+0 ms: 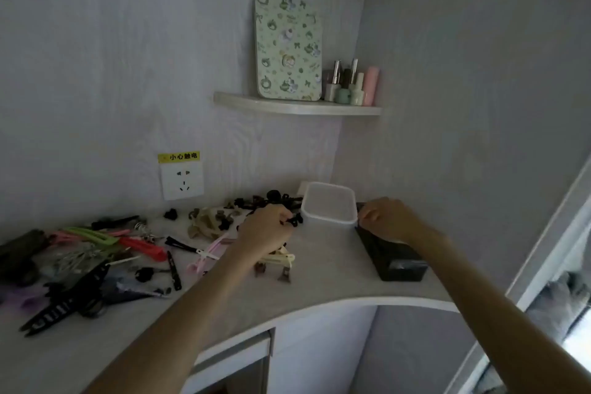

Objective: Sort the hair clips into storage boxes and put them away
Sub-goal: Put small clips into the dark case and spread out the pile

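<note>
Many hair clips lie spread over the pale desk (332,269): green (92,235), red (142,248), pink (208,253) and long black ones (64,307) at the left, small dark claw clips (256,201) near the wall. My left hand (265,229) pinches a small black clip (294,221) just left of a clear square storage box (329,201). My right hand (388,217) rests with curled fingers at the box's right side, over the far end of a black box (393,253). Whether it grips anything is hidden.
A wall socket (182,181) with a yellow warning label sits on the back wall. A corner shelf (297,107) above holds a patterned board (287,45) and several small bottles (351,83). The desk's front edge curves inward over a cabinet (243,358).
</note>
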Motion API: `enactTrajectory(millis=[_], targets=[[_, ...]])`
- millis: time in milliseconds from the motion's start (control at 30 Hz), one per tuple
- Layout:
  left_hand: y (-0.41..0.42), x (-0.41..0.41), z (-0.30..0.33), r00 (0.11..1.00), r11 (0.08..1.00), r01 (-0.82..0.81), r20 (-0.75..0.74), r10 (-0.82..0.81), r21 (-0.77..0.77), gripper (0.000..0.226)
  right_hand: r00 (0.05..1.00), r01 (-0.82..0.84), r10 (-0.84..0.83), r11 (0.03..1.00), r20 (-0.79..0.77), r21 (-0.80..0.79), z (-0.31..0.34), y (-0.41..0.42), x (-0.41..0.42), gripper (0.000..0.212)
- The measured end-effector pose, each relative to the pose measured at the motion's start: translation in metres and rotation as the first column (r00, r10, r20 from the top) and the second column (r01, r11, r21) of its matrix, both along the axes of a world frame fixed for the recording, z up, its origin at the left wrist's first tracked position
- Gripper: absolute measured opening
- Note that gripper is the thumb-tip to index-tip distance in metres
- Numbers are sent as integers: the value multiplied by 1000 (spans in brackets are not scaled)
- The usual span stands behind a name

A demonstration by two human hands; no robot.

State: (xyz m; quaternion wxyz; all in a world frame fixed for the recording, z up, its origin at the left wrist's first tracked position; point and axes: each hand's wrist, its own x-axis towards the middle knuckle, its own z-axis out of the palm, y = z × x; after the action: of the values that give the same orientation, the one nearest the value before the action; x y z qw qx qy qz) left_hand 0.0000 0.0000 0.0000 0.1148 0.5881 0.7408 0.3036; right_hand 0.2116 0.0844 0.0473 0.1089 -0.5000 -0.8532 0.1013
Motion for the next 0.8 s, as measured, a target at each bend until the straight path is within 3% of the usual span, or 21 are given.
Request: enactTrajectory(millis=[67, 133, 267, 400, 600, 700, 800], targets=[[-1, 12, -2, 1000, 1000, 5, -9, -5, -20, 40, 977, 132, -136, 991, 166, 34, -8, -2, 11, 48], [0, 20, -6, 1000, 1000, 18, 4, -18, -13, 50, 929, 274, -248, 960, 275, -58, -22, -2, 21, 79], [15, 26, -14, 997, 997, 56, 56, -54, -51, 63, 901, 404, -358, 898, 246, -174, -48, 7, 33, 103], [33, 25, -14, 981, 990, 119, 164, -105, -73, 58, 916, 399, -399, 901, 40, -170, -39, 9, 39, 100], [61, 31, -10, 957, 987, 142, 264, -117, -78, 28, 913, 364, -352, 931, -205, 23, 13, 10, 40, 84], [77, 43, -9, 911, 981, 174, 392, -129, -83, 31, 933, 225, -223, 974, -283, -24, 29, 20, 35, 80], [84, 64, -6, 806, 974, 195, 586, -91, -117, 42, 959, 83, -113, 989, -260, -122, 26, 34, 31, 79]])
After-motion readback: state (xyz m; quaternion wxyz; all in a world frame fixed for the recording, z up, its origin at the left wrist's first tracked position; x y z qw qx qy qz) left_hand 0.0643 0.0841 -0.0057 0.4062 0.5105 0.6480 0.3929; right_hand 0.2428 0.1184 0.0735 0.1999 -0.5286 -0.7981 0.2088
